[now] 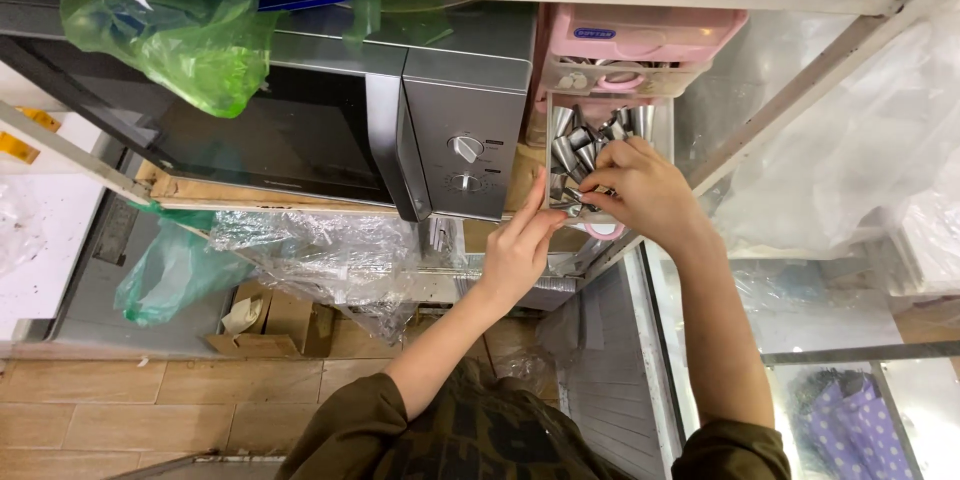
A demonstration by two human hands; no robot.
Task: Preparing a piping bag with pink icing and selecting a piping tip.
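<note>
Metal nozzles (585, 140) fill the pulled-out clear drawer (662, 120) beside the microwave (330, 110), under a pink drawer unit (640, 40). Your right hand (640, 190) reaches into that drawer from its front edge, fingers curled down and pinching among the nozzles; you cannot tell exactly which one it has. Your left hand (520, 245) is at the drawer's left front corner, fingers straight and together, tips touching it. A green bag (180, 40) lies on the microwave.

One head cam, looking steeply down & fwd from close, over both arms at the shelf w/ microwave (340, 120) & clear drawer (660, 125).
</note>
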